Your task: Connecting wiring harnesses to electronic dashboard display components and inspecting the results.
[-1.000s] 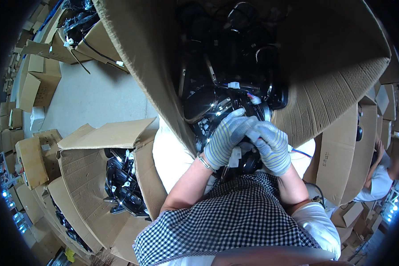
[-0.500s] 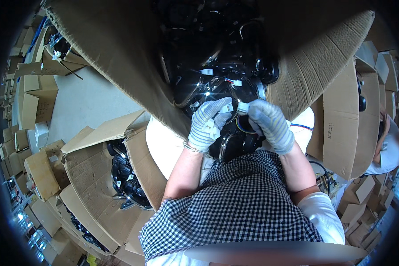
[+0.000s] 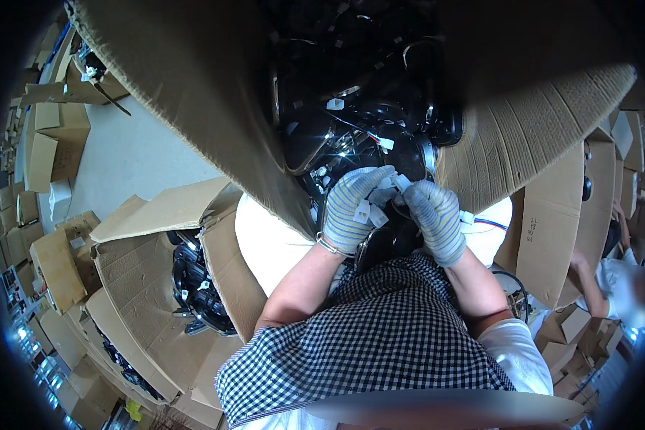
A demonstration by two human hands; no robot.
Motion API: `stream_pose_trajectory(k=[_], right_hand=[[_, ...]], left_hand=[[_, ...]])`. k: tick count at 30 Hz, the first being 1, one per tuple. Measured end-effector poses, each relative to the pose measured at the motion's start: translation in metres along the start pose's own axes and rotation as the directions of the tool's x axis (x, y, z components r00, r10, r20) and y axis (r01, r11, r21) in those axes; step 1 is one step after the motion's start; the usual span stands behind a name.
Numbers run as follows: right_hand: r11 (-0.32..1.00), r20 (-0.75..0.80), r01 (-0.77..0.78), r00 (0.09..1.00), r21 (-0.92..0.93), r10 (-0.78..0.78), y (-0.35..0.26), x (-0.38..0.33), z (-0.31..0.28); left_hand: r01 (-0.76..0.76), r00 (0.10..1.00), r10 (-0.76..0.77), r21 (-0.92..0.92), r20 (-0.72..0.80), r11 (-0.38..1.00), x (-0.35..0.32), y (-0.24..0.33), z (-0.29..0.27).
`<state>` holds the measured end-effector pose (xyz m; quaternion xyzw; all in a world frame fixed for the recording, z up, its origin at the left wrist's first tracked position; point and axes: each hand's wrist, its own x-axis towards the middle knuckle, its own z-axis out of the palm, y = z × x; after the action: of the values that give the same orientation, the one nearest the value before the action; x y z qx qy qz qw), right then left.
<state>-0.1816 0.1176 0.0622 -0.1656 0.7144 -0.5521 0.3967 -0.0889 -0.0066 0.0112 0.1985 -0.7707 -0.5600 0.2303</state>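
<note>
Both my hands wear striped grey-white gloves and meet just in front of my checked apron. My left hand (image 3: 352, 206) is closed on small white plastic connectors (image 3: 364, 211), some showing against its palm and fingers. Between the fingertips of my right hand (image 3: 437, 221) is another white connector (image 3: 401, 182), whose end touches or nearly touches the left fingertips. Whether the two pieces are joined cannot be made out. Beyond the hands, glossy black lamp-like parts (image 3: 308, 147) fill a large open carton (image 3: 186, 86). A loose white connector (image 3: 385, 143) on coloured wires lies on them.
An open carton of black parts (image 3: 201, 287) stands at my left. Another carton (image 3: 548, 229) stands at right, near a co-worker (image 3: 616, 279). A white connector (image 3: 467, 217) with red and blue wires lies beside my right wrist. Grey floor (image 3: 132, 154) shows at left.
My hands have drawn closer together, bringing the right hand's connector to the left fingertips. The view has shifted slightly. At right, the co-worker's arms have moved.
</note>
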Motion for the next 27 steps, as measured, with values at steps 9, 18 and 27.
stream_pose_trajectory(k=[9, 18, 27], right_hand=[[0.835, 0.215, -0.361, 0.931, 0.416, 0.296, 0.000, 0.015, -0.025], [0.914, 0.234, -0.391, 0.904, 0.111, 0.358, 0.023, 0.017, -0.040], [0.871, 0.184, -0.487, 0.853, -0.058, 0.489, 0.059, 0.012, -0.063]], left_hand=[[-0.273, 0.959, 0.282, 0.271, 0.006, 0.923, 0.001, -0.021, 0.000], [-0.119, 0.924, 0.018, 0.244, 0.381, 0.963, -0.017, -0.048, 0.026], [0.054, 0.800, -0.155, 0.188, 0.579, 0.981, -0.019, -0.056, 0.044]])
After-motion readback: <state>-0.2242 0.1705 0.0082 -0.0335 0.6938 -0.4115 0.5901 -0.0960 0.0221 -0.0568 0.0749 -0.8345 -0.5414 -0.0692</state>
